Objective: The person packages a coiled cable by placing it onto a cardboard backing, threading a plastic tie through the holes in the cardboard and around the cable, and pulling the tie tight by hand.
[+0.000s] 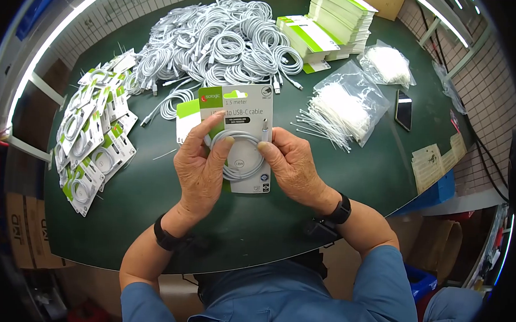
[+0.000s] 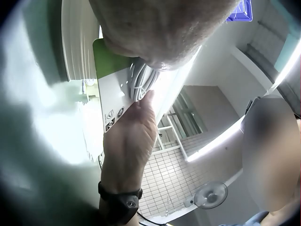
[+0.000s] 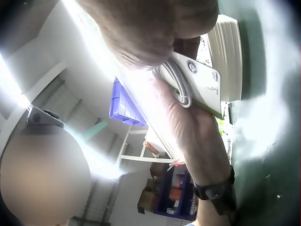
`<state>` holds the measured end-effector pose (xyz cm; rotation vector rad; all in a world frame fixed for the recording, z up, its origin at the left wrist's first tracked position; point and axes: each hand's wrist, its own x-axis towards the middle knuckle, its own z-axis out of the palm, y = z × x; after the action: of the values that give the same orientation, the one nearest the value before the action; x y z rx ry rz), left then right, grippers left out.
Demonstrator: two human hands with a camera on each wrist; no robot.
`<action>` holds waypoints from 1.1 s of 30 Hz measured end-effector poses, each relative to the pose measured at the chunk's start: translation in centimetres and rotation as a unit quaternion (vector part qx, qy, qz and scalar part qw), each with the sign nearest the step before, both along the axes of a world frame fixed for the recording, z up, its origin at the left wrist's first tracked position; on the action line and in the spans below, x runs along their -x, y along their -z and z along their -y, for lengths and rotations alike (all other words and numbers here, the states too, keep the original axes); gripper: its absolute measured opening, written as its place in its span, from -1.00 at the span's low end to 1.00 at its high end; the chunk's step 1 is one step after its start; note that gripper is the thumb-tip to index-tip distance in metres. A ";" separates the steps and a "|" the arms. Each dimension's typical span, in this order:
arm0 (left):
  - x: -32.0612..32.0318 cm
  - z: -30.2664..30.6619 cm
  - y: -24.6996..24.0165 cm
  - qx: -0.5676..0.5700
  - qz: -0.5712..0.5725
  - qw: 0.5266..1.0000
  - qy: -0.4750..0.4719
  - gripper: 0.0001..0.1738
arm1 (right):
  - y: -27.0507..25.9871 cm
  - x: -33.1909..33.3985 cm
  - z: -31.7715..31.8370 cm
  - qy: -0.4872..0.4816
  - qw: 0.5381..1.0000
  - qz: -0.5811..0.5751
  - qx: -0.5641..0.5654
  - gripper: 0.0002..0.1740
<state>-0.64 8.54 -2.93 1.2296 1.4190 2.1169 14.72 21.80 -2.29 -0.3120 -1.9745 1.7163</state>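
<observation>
Both hands hold a packaging card [image 1: 252, 101] upright over the table, printed green and white and marked as a USB-C cable. A coiled white cable [image 1: 230, 172] lies against its front, with a metal-tipped plug [image 1: 265, 124] near the card's right edge. My left hand [image 1: 200, 167] grips the left side, thumb on the coil. On the right edge my right hand [image 1: 297, 165] pinches card and cable, its thumb by the plug. In the left wrist view the coil [image 2: 141, 80] shows between the hands; the right wrist view shows the card [image 3: 200, 80] from its edge.
A large heap of coiled white cables [image 1: 217, 41] covers the far side. Carded cables [image 1: 89, 136] pile up at left. Stacked cards [image 1: 339, 23] stand at back right. White cable ties [image 1: 341, 107] spill from a clear bag, with a phone [image 1: 404, 110] beyond.
</observation>
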 end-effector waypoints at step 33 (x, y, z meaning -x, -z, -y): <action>1.2 0.6 0.5 0.048 -0.159 0.985 -0.038 -0.76 | 1.3 0.3 -1.7 -0.100 0.958 -0.005 0.269 -0.46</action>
<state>-1.83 7.98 -3.47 1.5492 1.7016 1.9365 14.39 23.54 -3.56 -0.2911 -1.5389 2.3695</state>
